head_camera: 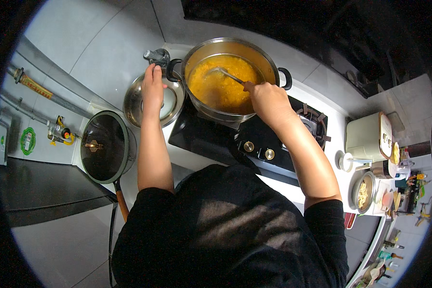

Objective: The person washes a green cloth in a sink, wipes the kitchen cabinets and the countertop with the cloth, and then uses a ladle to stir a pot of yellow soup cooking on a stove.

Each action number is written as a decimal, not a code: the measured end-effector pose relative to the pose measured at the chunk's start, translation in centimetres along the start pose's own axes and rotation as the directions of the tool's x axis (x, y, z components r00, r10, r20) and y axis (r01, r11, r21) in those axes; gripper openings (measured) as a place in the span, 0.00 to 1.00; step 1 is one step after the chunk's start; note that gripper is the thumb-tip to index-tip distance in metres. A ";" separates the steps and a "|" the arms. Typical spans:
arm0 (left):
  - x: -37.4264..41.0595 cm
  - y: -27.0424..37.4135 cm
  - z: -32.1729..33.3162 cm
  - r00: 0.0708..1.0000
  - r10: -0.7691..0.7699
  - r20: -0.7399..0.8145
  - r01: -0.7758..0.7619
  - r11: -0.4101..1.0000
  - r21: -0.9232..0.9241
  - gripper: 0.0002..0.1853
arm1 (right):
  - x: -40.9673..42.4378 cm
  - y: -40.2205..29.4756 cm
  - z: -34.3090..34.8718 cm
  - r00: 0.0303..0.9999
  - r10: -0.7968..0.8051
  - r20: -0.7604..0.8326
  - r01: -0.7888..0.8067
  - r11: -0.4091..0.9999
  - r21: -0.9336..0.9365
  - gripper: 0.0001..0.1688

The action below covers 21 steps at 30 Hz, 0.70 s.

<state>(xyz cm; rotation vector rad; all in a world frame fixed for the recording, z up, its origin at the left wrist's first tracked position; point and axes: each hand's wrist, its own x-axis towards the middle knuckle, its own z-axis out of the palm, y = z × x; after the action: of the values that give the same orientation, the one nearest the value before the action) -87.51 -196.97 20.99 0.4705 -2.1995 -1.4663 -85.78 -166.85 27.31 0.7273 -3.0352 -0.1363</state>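
A large stainless-steel pot (230,112) with two black side handles stands on the black gas hob, partly filled with yellow-orange liquid (221,84). My right hand (270,100) grips the handle of a metal ladle (232,76), whose bowl is partly sunk in the liquid. To the left of the pot, my left hand (153,88) is over a round metal lid or shallow pan (132,102), fingers extended and holding nothing. Whether its palm touches the metal cannot be told. A grey stone mortar with a pestle (157,57) sits just beyond my left fingertips.
A glass-lidded pan (106,147) with a wooden handle stands at the left, near a gas pipe (39,90) and valve. Right of the hob (208,136) are its second burner (309,124), a cream appliance (367,136) and a metal bowl of pale food (356,190).
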 end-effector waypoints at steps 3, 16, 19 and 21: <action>0.1 -0.3 -0.1 1.000 0.003 -0.001 -0.003 1.000 -0.004 0.27 | 1.0 0.4 0.9 0.997 0.045 -0.063 -0.048 0.998 -0.048 0.14; 0.4 -0.9 -0.2 0.999 0.016 0.027 -0.017 0.999 0.039 0.29 | -2.4 4.9 -1.7 0.953 0.226 -0.201 -0.208 0.972 0.109 0.13; -0.3 -0.1 -0.2 1.000 0.006 -0.008 -0.007 1.000 -0.006 0.28 | -2.9 4.7 -2.6 0.957 0.231 -0.175 -0.225 0.973 0.057 0.13; -0.6 0.1 -0.1 1.000 -0.004 0.001 0.004 1.000 -0.002 0.28 | -2.7 4.6 -1.9 0.963 0.212 -0.168 -0.214 0.977 0.006 0.14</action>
<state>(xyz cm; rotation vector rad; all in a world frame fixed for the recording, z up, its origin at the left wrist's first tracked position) -87.00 -196.72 21.02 0.4741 -2.1996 -1.4711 -85.36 -161.67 29.62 0.3846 -2.9217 -0.0847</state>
